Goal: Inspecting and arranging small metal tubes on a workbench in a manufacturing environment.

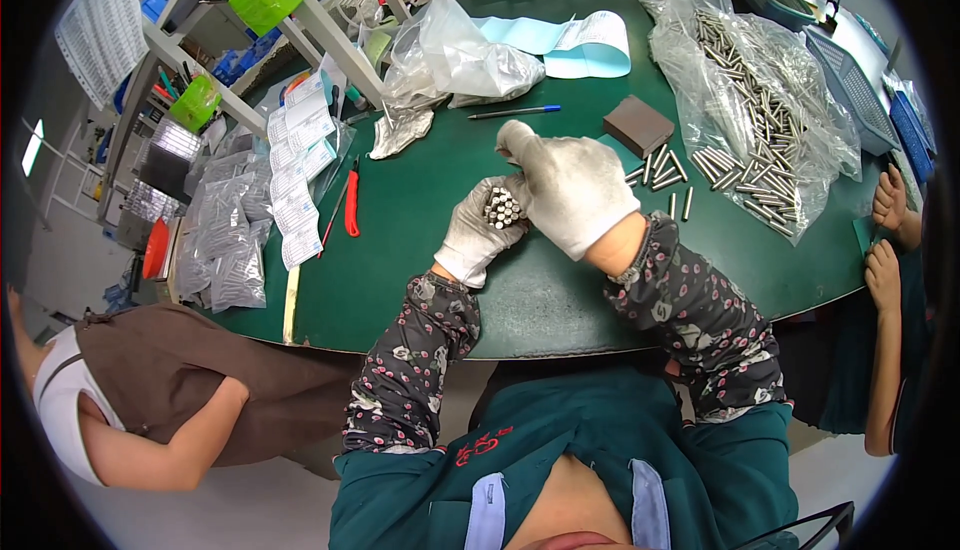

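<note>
My left hand (472,238), in a white glove, is wrapped round a bundle of short metal pins (503,209), whose round ends face up. Right beside it, my right hand (575,190), gloved too, is bent over with its fingers curled together. The back of that hand hides whatever its fingertips may hold. A few loose metal pins (664,167) lie to the right of my right hand, next to a dark brown block (638,126). Farther right, a large pile of the same pins (752,100) spills from an opened clear plastic bag (690,60).
On the green table (400,270) lie a blue-capped pen (515,111), a red-handled knife (352,200), printed paper slips (297,170) and filled clear bags (232,220). A grey shelf frame (340,35) stands at left. One person sits at left; another's hands (888,240) are at the right edge.
</note>
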Demonstrator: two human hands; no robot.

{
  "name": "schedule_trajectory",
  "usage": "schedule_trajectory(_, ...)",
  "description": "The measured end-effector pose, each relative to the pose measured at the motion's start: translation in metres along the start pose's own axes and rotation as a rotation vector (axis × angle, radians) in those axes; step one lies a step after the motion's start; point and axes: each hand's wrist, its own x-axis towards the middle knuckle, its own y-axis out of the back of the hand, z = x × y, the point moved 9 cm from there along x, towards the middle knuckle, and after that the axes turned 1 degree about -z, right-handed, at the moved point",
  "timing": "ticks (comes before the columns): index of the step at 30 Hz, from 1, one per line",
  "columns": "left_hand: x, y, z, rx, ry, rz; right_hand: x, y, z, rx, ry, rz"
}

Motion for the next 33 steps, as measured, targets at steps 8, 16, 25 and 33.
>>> schedule_trajectory(8,0.001,-0.003,0.008,0.113,-0.034,-0.017,0.011,-0.006,-0.004,0.043,0.044,-0.001)
schedule_trajectory(16,-0.001,-0.002,0.012,0.062,0.063,0.017,-0.002,0.009,0.019,0.169,-0.017,0.101)
schedule_trajectory(25,-0.001,-0.001,-0.001,-0.054,0.116,0.015,-0.014,-0.04,0.035,0.518,-0.034,0.045)
schedule_trajectory(33,-0.006,0.001,-0.001,-0.175,0.201,0.034,-0.056,-0.032,0.055,0.561,-0.316,-0.094)
